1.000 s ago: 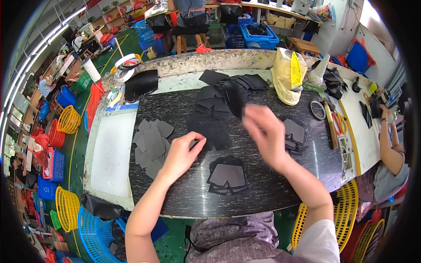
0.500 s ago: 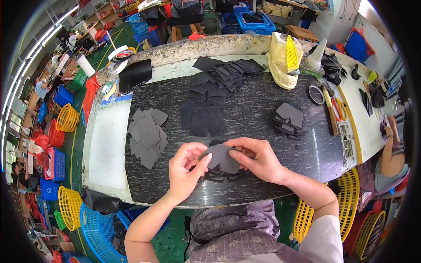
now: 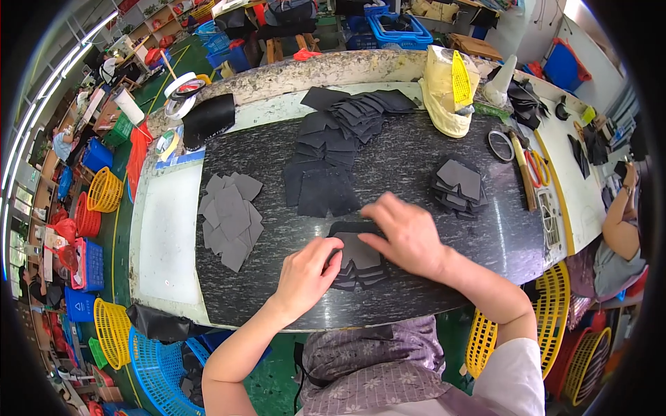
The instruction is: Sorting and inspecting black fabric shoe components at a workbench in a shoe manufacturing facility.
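Observation:
In front of me on the dark tabletop lies a small stack of dark grey notched sheet pieces (image 3: 359, 258), a grey one on top and blacker edges showing below. My left hand (image 3: 306, 274) has its thumb and curled fingers closed at the left edge of the top piece. Over the stack's right edge hovers my right hand (image 3: 411, 236), its thumb apart from the bent fingers and nothing seen between them. Beyond the stack, overlapping black notched pieces (image 3: 326, 191) run away in a row. A loose heap of grey pieces (image 3: 232, 215) lies left, and a neater grey pile (image 3: 459, 182) right.
Tape rolls (image 3: 182, 93) stand at the far left corner. A cream cloth-covered container (image 3: 444, 104) is at the back, right of centre. Scissors (image 3: 538, 168) and a metal ring (image 3: 500, 147) lie right. A blue basket (image 3: 156, 371) and a yellow basket (image 3: 551, 312) flank me. Another person (image 3: 623, 229) sits far right.
Both hands held a grey piece bent above the stack; now it lies flat on top. My right hand has let go and risen, while my left hand stays at the edge.

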Available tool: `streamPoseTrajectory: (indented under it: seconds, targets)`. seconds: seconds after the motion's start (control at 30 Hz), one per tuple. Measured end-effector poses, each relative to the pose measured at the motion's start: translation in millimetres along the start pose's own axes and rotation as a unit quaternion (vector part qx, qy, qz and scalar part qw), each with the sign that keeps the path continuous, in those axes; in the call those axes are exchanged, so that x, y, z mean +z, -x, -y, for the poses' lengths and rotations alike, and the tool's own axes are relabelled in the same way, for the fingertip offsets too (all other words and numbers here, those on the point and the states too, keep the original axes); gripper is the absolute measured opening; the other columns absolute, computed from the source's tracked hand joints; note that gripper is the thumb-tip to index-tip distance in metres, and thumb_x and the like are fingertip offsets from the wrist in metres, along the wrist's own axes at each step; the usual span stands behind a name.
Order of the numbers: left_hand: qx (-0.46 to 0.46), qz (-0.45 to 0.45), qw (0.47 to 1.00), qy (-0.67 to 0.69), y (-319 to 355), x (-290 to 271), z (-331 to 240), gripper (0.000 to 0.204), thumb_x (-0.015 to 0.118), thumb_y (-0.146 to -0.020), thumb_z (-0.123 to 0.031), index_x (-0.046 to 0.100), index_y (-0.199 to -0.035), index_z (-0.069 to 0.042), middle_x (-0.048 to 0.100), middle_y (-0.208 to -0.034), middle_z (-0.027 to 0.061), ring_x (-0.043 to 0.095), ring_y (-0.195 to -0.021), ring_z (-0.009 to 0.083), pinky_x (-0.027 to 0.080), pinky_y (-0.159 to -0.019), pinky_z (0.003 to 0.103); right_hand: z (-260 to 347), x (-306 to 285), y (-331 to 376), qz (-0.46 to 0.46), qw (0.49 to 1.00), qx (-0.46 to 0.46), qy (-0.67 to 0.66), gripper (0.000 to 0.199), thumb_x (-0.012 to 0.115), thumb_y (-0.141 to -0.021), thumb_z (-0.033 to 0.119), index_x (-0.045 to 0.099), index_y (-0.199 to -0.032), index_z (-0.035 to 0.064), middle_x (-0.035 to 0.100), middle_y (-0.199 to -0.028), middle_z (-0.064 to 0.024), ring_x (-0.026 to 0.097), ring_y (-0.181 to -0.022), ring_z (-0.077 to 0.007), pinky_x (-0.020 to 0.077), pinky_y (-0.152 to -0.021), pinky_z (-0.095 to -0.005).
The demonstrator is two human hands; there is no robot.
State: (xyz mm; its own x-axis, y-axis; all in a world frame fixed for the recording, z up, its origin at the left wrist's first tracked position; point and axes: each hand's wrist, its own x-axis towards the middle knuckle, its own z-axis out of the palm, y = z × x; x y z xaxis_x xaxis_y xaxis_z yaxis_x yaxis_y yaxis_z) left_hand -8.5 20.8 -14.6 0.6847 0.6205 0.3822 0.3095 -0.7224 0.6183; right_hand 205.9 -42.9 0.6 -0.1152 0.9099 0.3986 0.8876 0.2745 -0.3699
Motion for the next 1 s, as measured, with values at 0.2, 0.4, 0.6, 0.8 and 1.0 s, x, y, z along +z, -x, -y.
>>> streamPoseTrajectory:
  seconds: [0.2,0.4,0.6,0.8,1.0]
  targets:
    - [0.002,0.037,0.999,-0.004,-12.0,-22.8,8.9,0.021,0.076,-0.082,-0.013,0.060,-0.094,-0.007,0.063,-0.096,0.0066,0.067,-0.081,0.0228,0.053,-0.065,0.034,14.2,-12.4,12.7,0.155,0.947,0.129,-0.252,0.041,0.082,-0.077,0.016,0.053,-0.103,0.0015,0.061,-0.098,-0.0141,0.066,-0.087,-0.0328,0.0527,-0.076,-0.0397]
    - [-0.003,-0.004,0.999,-0.049,-43.5,-33.4,52.5,0.048,0.075,-0.080,-0.011,0.058,-0.124,-0.003,0.053,-0.137,0.0171,0.049,-0.129,0.0351,0.040,-0.108,0.041,-79.1,-110.7,17.2,-0.048,0.958,0.274,-0.068,0.053,0.077,-0.076,0.003,0.056,-0.124,0.0029,0.062,-0.118,-0.0126,0.064,-0.099,-0.0238,0.0512,-0.081,-0.0295]
    - [0.039,0.062,0.994,-0.077,-27.0,-21.3,36.1,0.045,0.072,-0.083,-0.015,0.058,-0.124,-0.003,0.050,-0.140,0.0166,0.042,-0.135,0.0349,0.039,-0.111,0.043,-16.4,-42.5,4.2,-0.002,0.995,-0.095,-0.034,0.048,0.077,-0.071,0.008,0.063,-0.116,0.0047,0.063,-0.121,-0.0114,0.058,-0.116,-0.0312,0.0456,-0.100,-0.0423]
    - [0.054,0.080,0.993,-0.061,-29.2,-18.9,41.6,0.054,0.067,-0.089,-0.015,0.045,-0.138,-0.004,0.047,-0.146,0.0148,0.042,-0.138,0.0329,0.034,-0.114,0.045,-27.7,-1.3,-23.9,-0.056,0.987,-0.136,-0.060,0.023,0.065,-0.080,0.002,0.067,-0.104,0.0016,0.070,-0.100,-0.0139,0.069,-0.088,-0.0345,0.0557,-0.078,-0.0411]
    - [0.013,-0.016,0.983,-0.183,-19.4,-91.8,70.5,0.042,0.075,-0.081,-0.018,0.060,-0.119,-0.006,0.053,-0.132,0.0152,0.053,-0.117,0.0340,0.042,-0.102,0.045,37.6,-15.3,48.7,0.062,0.985,-0.163,-0.009,0.025,0.070,-0.081,0.014,0.069,-0.104,0.0043,0.067,-0.114,-0.0107,0.066,-0.101,-0.0246,0.0523,-0.085,-0.0364]
